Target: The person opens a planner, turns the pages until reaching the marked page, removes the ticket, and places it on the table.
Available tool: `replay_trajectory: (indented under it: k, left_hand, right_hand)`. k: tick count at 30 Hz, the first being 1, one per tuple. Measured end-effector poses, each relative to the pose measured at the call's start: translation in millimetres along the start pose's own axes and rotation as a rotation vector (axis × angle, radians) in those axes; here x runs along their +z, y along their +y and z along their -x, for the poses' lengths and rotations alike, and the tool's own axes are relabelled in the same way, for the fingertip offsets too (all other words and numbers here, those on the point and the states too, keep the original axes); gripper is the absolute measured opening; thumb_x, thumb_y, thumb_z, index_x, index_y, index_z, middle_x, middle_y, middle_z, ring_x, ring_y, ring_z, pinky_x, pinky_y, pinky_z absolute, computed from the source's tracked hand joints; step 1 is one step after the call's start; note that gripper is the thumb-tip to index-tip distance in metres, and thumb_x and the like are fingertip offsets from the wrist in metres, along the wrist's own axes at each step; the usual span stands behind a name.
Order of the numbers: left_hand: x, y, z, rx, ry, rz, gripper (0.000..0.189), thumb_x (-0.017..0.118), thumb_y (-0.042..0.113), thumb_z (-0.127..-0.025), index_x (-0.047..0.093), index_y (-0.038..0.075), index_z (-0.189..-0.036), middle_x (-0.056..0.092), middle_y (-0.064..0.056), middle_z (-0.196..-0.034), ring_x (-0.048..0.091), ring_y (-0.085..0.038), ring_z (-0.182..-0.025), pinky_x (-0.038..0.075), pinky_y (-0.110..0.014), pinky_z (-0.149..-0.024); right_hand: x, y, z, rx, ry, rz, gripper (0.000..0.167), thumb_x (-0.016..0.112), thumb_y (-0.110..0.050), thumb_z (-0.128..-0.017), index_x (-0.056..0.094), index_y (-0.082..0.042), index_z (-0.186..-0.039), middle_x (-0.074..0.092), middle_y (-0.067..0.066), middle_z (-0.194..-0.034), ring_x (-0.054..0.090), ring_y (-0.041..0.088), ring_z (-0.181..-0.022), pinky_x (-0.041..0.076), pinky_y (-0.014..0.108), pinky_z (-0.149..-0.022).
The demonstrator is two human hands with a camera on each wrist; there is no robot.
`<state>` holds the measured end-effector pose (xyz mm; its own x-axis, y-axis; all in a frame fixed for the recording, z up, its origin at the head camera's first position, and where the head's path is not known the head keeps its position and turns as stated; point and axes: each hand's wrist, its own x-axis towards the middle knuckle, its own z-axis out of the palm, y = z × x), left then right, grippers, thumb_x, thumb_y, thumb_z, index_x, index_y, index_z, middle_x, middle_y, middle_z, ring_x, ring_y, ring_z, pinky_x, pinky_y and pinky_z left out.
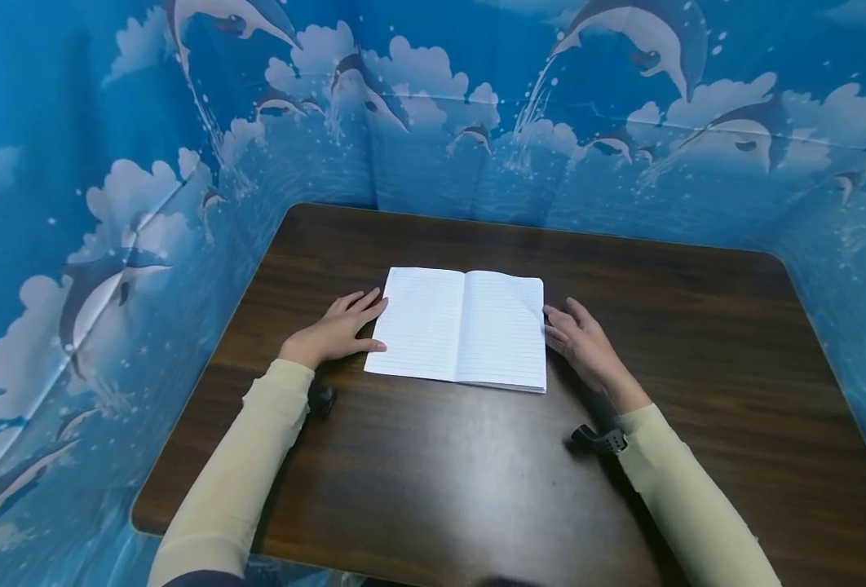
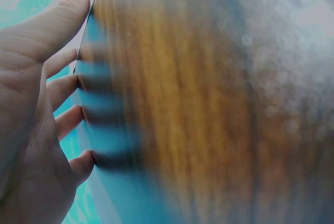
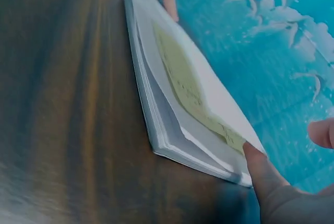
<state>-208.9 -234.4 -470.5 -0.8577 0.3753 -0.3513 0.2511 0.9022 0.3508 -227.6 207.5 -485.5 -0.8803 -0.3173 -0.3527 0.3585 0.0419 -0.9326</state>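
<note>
An open notebook (image 1: 502,326) with white ruled pages lies on the table. My left hand (image 1: 338,328) rests at its left edge, fingers extended and spread, thumb lower down. At the right edge, my right hand (image 1: 581,341) touches the side of the notebook, fingers loosely bent. From the right wrist, one digit of the right hand (image 3: 284,195) meets the page edge near a corner, while another stays apart. Between slightly parted pages shows a yellow slip of paper (image 3: 177,70) with small dark writing. In the left wrist view, the left hand's fingertips (image 2: 82,166) touch the tabletop.
The dark wooden table (image 1: 433,481) has rounded corners. A blue curtain (image 1: 433,147) printed with dolphins and clouds surrounds its back and sides. A dark strap (image 1: 600,440) is worn at the right wrist, and a dark device (image 1: 321,399) at the left.
</note>
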Motion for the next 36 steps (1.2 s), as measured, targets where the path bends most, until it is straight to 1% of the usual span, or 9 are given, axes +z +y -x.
replay_trajectory:
  k: [2,5,9,11,16,23,28,32,36]
  left_hand:
    - [1.1,-1.2,1.1,-0.001,0.002,0.000,0.092,0.064,0.056,-0.099,0.016,0.020,-0.169,0.005,-0.009,-0.178,0.005,-0.041,-0.162,0.010,-0.068,-0.129]
    - [7.1,-2.1,5.0,-0.008,0.001,0.013,0.093,0.065,0.056,-0.098,0.017,0.020,-0.169,0.005,-0.010,-0.178,0.005,-0.042,-0.162,0.011,-0.070,-0.127]
    - [16.9,-3.4,10.9,-0.023,-0.009,0.024,0.094,0.064,0.058,-0.097,0.017,0.020,-0.169,0.006,-0.010,-0.178,0.006,-0.042,-0.162,0.013,-0.072,-0.126]
    - [19.7,-4.0,11.9,-0.023,-0.008,0.022,0.094,0.064,0.059,-0.097,0.018,0.020,-0.169,0.007,-0.010,-0.178,0.006,-0.042,-0.162,0.014,-0.073,-0.126]
    - [19.4,-3.1,11.6,-0.006,0.008,0.026,0.092,0.064,0.058,-0.098,0.019,0.019,-0.169,0.008,-0.011,-0.178,0.007,-0.042,-0.162,0.013,-0.072,-0.126]
    - [13.9,-1.6,8.7,0.001,0.013,0.026,0.092,0.064,0.057,-0.098,0.019,0.019,-0.169,0.008,-0.011,-0.178,0.006,-0.043,-0.162,0.011,-0.072,-0.126]
    - [6.9,0.3,5.4,-0.006,0.027,0.024,0.092,0.064,0.058,-0.098,0.019,0.020,-0.169,0.007,-0.010,-0.178,0.006,-0.042,-0.162,0.013,-0.073,-0.125]
    - [3.3,1.3,3.6,0.004,0.028,0.019,0.092,0.065,0.057,-0.098,0.019,0.019,-0.168,0.008,-0.011,-0.178,0.006,-0.042,-0.162,0.010,-0.071,-0.127]
    - [2.4,1.4,4.1,0.007,0.026,0.017,0.092,0.064,0.057,-0.098,0.019,0.019,-0.169,0.008,-0.012,-0.177,0.006,-0.043,-0.162,0.007,-0.069,-0.128]
  right_hand:
    - [-0.7,3.8,2.5,0.029,-0.035,-0.091,0.085,0.050,-0.031,-0.111,-0.012,-0.014,-0.168,0.017,0.017,-0.174,0.030,0.032,-0.158,0.045,0.030,-0.118]
    - [1.0,10.8,5.7,0.062,-0.083,-0.164,0.075,0.046,-0.029,-0.113,0.000,-0.009,-0.169,0.023,0.020,-0.171,0.043,0.024,-0.150,0.054,0.017,-0.102]
    - [5.3,19.7,8.9,0.063,-0.147,-0.179,0.067,0.043,-0.028,-0.114,0.011,-0.003,-0.167,0.035,0.020,-0.164,0.059,0.010,-0.129,0.056,0.019,-0.098]
    - [7.1,22.2,9.4,0.065,-0.162,-0.185,0.068,0.044,-0.028,-0.114,0.011,-0.003,-0.167,0.041,0.018,-0.159,0.062,0.006,-0.123,0.057,0.020,-0.097]
    - [8.3,22.9,11.3,0.080,-0.177,-0.178,0.071,0.046,-0.032,-0.113,0.010,-0.004,-0.167,0.050,0.009,-0.147,0.063,0.007,-0.116,0.057,0.022,-0.094]
    - [8.1,17.1,12.2,0.091,-0.209,-0.146,0.072,0.046,-0.037,-0.112,0.012,-0.004,-0.166,0.055,0.005,-0.137,0.063,0.009,-0.111,0.057,0.024,-0.091]
    - [10.0,8.4,13.3,0.040,-0.243,-0.138,0.071,0.042,-0.040,-0.113,0.011,-0.003,-0.166,0.053,0.007,-0.139,0.060,0.012,-0.115,0.055,0.025,-0.094]
    - [13.2,1.8,15.4,-0.018,-0.289,-0.111,0.064,0.033,-0.042,-0.114,0.017,-0.001,-0.161,0.060,0.001,-0.129,0.062,0.010,-0.112,0.054,0.024,-0.094]
    - [19.4,-2.5,16.9,-0.078,-0.340,-0.090,0.057,0.026,-0.042,-0.114,0.023,-0.004,-0.157,0.064,-0.006,-0.124,0.063,0.007,-0.110,0.054,0.024,-0.095]
